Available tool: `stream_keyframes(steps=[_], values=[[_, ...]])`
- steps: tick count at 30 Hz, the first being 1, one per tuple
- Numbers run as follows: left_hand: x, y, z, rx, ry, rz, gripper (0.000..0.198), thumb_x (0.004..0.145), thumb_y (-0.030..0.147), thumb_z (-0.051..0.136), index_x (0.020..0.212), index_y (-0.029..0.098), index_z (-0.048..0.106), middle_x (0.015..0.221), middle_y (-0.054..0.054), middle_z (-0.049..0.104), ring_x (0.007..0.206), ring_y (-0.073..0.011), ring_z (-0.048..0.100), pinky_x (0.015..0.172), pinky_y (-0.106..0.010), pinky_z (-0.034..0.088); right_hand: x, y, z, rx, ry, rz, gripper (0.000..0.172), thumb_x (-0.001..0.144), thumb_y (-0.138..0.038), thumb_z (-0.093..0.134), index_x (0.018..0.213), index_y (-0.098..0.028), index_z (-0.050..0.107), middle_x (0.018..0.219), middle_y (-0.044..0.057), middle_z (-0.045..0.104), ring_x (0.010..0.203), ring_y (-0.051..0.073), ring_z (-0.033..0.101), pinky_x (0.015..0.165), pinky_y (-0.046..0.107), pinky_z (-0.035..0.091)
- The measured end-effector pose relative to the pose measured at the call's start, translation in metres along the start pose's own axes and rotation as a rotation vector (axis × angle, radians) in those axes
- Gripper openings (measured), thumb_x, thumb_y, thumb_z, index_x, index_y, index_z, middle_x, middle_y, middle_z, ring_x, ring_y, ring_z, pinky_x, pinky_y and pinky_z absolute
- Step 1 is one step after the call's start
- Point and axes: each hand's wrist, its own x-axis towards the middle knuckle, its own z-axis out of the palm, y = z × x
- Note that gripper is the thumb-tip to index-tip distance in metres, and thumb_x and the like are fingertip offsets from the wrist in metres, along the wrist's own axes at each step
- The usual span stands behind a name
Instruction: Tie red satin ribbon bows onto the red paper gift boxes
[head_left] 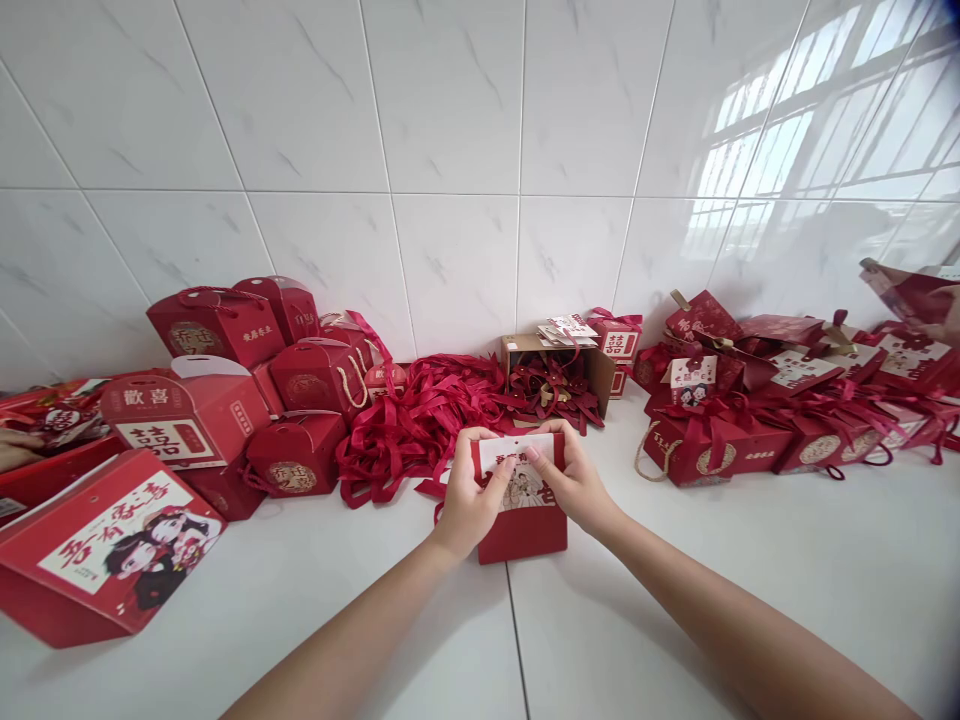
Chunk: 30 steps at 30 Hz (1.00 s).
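Both my hands grip the upper part of a red gift box (523, 535) with a white printed panel, which stands on the table in front of me. My left hand (472, 495) is closed on its left side, thumb across the printed front. On the opposite side my right hand (574, 480) holds it the same way, thumb near the other. The fingers behind the box are hidden. Just behind it lies a heap of red ribbons (431, 410), and beside that an open cardboard box (600, 375) holds dark red bow-like pieces.
Red gift boxes (300, 465) are stacked at the left, with a larger printed box (97, 590) nearest me. More ribboned boxes (742, 450) line the right. Another person's hand (19, 450) shows at the far left edge. A tiled wall (457, 120) rises behind the table (420, 640).
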Motion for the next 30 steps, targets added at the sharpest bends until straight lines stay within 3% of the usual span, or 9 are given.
stream_keyframes(steps=[6, 14, 16, 18, 23, 26, 30], values=[[0.001, 0.0, -0.003, -0.026, 0.004, -0.022, 0.027, 0.079, 0.036, 0.063, 0.095, 0.023, 0.045, 0.084, 0.0, 0.058, 0.072, -0.0146, 0.058, 0.065, -0.025, 0.049, 0.0, 0.002, -0.001, -0.022, -0.015, -0.014, 0.031, 0.082, -0.048, 0.059, 0.094, -0.025, 0.04, 0.075, -0.003, 0.051, 0.062, 0.013, 0.053, 0.055, 0.026, 0.047], [0.004, -0.004, -0.008, -0.017, 0.011, -0.052, 0.024, 0.077, 0.039, 0.065, 0.085, 0.021, 0.051, 0.065, 0.004, 0.059, 0.057, -0.0126, 0.056, 0.055, -0.023, 0.048, 0.005, 0.005, -0.006, 0.0, -0.072, 0.005, 0.034, 0.083, -0.056, 0.052, 0.091, -0.024, 0.044, 0.072, -0.002, 0.055, 0.06, 0.014, 0.053, 0.055, 0.026, 0.046], [0.004, -0.005, -0.007, 0.001, -0.004, -0.058, 0.024, 0.078, 0.038, 0.065, 0.083, 0.021, 0.05, 0.065, 0.003, 0.06, 0.056, -0.0125, 0.056, 0.054, -0.023, 0.048, 0.016, 0.017, -0.018, -0.098, -0.01, -0.011, 0.043, 0.088, -0.061, 0.033, 0.083, -0.022, 0.051, 0.074, 0.002, 0.059, 0.064, 0.016, 0.056, 0.06, 0.029, 0.048], [0.003, -0.005, -0.006, 0.02, 0.0, -0.057, 0.023, 0.078, 0.039, 0.065, 0.083, 0.021, 0.05, 0.065, 0.003, 0.06, 0.056, -0.0128, 0.057, 0.053, -0.023, 0.049, 0.029, 0.035, -0.037, -0.301, 0.196, -0.029, 0.057, 0.091, -0.059, 0.017, 0.078, -0.02, 0.056, 0.076, 0.006, 0.062, 0.068, 0.018, 0.059, 0.065, 0.031, 0.049], [0.003, -0.007, -0.006, 0.034, 0.01, -0.043, 0.023, 0.078, 0.038, 0.065, 0.084, 0.022, 0.049, 0.06, 0.005, 0.057, 0.053, -0.0122, 0.055, 0.052, -0.022, 0.047, 0.058, 0.082, -0.09, -0.545, 0.541, -0.003, 0.044, 0.089, -0.051, 0.028, 0.088, -0.019, 0.057, 0.093, 0.012, 0.062, 0.089, 0.025, 0.056, 0.078, 0.039, 0.045], [0.003, -0.007, -0.005, 0.022, 0.015, -0.046, 0.023, 0.078, 0.038, 0.064, 0.085, 0.022, 0.049, 0.061, 0.005, 0.057, 0.053, -0.0122, 0.055, 0.052, -0.022, 0.046, 0.076, 0.099, -0.106, -0.69, 0.571, -0.037, 0.036, 0.089, -0.04, 0.032, 0.096, -0.017, 0.059, 0.101, 0.014, 0.06, 0.096, 0.026, 0.053, 0.084, 0.04, 0.042], [0.001, -0.007, -0.004, -0.005, 0.013, -0.057, 0.023, 0.078, 0.038, 0.064, 0.085, 0.023, 0.048, 0.061, 0.004, 0.057, 0.054, -0.0128, 0.055, 0.051, -0.023, 0.047, 0.1, 0.111, -0.106, -0.865, 0.474, -0.086, 0.032, 0.089, -0.025, 0.035, 0.104, -0.015, 0.061, 0.108, 0.014, 0.062, 0.102, 0.025, 0.052, 0.09, 0.04, 0.037]])
